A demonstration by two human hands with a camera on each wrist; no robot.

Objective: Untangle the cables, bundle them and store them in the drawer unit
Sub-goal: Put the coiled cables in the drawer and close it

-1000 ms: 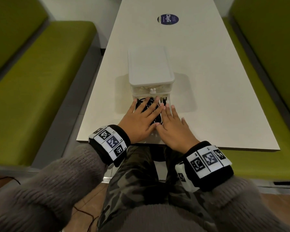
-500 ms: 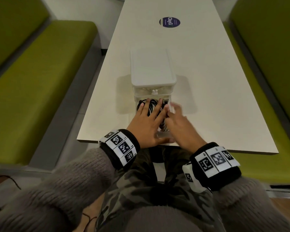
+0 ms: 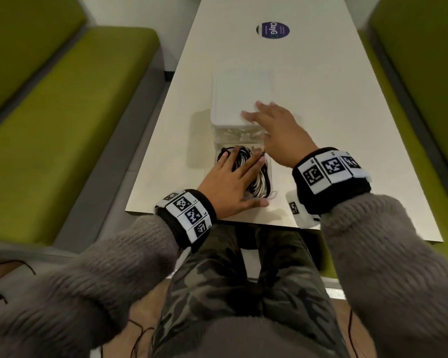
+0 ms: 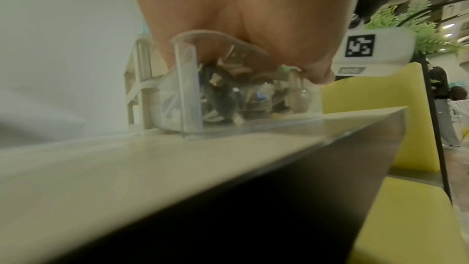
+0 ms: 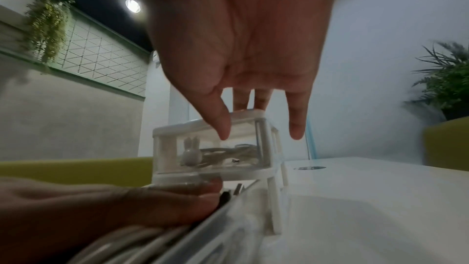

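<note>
White rectangular tabletop (image 3: 347, 140), with a small white plastic drawer unit (image 3: 239, 99) standing near its near edge, roughly midway between the left and right edges. The lower clear plastic drawer (image 3: 269, 174) is pulled out toward the near edge; inside it lies a bundle of coiled black and white cables (image 3: 256, 182). The left hand (image 3: 230, 184) lies flat on top of that bundle, fingers straight and spread, pressing on the coils rather than curling round them; the thumb lies along the front of the drawer by the near edge. In the left wrist view the palm (image 4: 241, 17) sits over the drawer's clear front wall (image 4: 187, 91), with the cable ends showing blurred through the plastic. The right hand (image 3: 282, 127) is stretched forward over the unit's near right corner, fingers straight and apart, gripping nothing; its fingertips (image 3: 248, 116) are over the white top, though contact cannot be told for sure. The right wrist view shows the upper clear drawer (image 5: 215, 148) closed, pale cables coiled within, a small white rabbit-shaped knob (image 5: 190, 152) on its front. A round dark purple sticker (image 3: 273, 30) sits toward the far edge. Green upholstered benches (image 3: 62, 120) flank the left and right edges.
</note>
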